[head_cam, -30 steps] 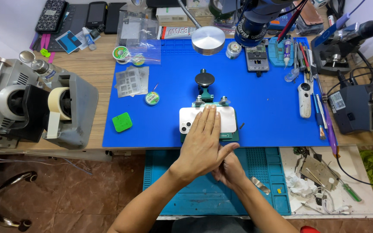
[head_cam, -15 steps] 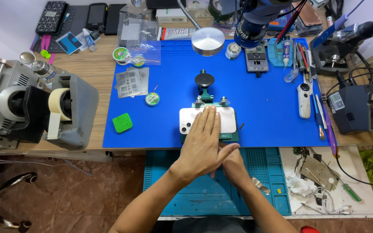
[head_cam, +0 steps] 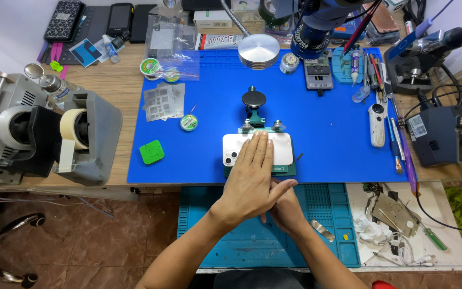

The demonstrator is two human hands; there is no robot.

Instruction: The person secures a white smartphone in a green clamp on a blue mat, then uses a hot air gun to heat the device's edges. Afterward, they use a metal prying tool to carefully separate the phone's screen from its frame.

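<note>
Nothing has visibly moved since the earlier frames: both hands stay where they were, over a white phone (head_cam: 282, 148) lying back-up in a green clamp holder (head_cam: 287, 170) on the blue mat (head_cam: 327, 139) of the table (head_cam: 118, 85). At far left stands a grey tape dispenser (head_cam: 89, 136) with a cream roll; a small green square pad (head_cam: 151, 152) lies on the mat. The left hand (head_cam: 252, 179) rests flat, fingers straight and together, on the phone, gripping nothing. Beneath it the right hand (head_cam: 284, 206) is mostly hidden, so I cannot tell how it is held. Behind, a clear plastic bag (head_cam: 164, 43) and a white box (head_cam: 213, 19) sit by the wall. At right, a dark soldering station (head_cam: 455, 140) is cut off by the edge
</note>
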